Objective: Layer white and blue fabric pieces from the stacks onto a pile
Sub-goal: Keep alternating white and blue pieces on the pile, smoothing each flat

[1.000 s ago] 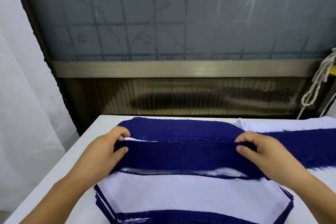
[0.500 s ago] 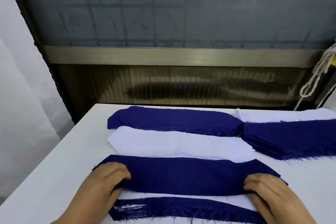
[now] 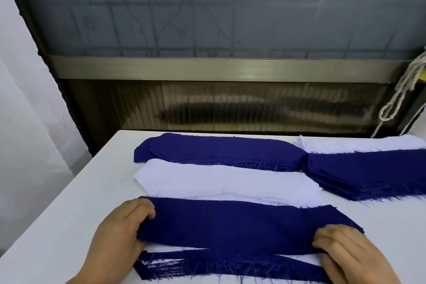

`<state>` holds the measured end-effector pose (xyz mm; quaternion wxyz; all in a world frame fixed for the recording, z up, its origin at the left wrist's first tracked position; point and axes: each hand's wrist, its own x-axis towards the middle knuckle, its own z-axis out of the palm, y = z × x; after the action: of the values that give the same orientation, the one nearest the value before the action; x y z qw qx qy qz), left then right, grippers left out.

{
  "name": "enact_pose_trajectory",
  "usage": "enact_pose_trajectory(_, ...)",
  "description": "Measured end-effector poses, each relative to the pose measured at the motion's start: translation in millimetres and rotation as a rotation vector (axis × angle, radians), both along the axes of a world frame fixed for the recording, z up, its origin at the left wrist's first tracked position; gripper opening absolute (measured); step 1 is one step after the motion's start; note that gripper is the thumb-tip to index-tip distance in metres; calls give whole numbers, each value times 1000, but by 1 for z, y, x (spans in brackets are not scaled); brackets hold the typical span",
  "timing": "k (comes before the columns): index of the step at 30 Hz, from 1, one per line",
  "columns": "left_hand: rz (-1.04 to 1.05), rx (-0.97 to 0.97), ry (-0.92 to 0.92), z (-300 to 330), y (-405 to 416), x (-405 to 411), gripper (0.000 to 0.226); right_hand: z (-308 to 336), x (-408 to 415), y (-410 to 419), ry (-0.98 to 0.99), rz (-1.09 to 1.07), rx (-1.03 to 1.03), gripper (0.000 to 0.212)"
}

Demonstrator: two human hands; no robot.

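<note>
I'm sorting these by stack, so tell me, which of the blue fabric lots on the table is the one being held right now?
The nearest blue strip, gripped at its ends by the left hand and right hand. The two far blue stacks lie untouched.

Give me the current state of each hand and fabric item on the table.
Left hand: grips blue piece's left end.
Right hand: grips its right end.
Blue piece: stretched flat over the pile.
Pile: layered, frayed edges.
White stack: flat, untouched.
Far blue stack: untouched.
Right blue stack: frayed, untouched.
</note>
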<state>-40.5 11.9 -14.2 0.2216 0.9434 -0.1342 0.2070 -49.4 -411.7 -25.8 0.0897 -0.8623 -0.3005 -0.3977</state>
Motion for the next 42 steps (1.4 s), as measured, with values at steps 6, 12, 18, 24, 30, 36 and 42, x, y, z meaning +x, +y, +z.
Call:
enact_pose_trajectory(6, 6, -67, 59, -6, 7, -1, 80, -5, 1, -2, 40, 2, 17, 23)
enact_pose_trajectory(12, -63, -37, 54, 7, 11, -8, 51, 8, -3, 3, 185, -11, 99, 45)
enact_pose_trajectory(18, -156, -18, 112, 37, 8, -8, 13, 42, -1, 19, 416, -53, 146, 29)
enact_pose_trajectory(24, -205, 34, 81, 35, -72, 33, 26, 46, 32, 62, 689, -69, 42, 14)
enact_pose_trajectory(30, -178, 96, 29, 10, -104, 65, 36, 30, 49, 60, 719, -227, 3, 21)
enact_pose_trajectory(36, -108, 95, 54, -4, -89, 62, 28, 29, 52, 15, 667, -482, -28, 21)
enact_pose_trajectory(42, -79, 150, 91, 8, -94, 81, 34, 50, 81, 23, 657, -444, 63, 12)
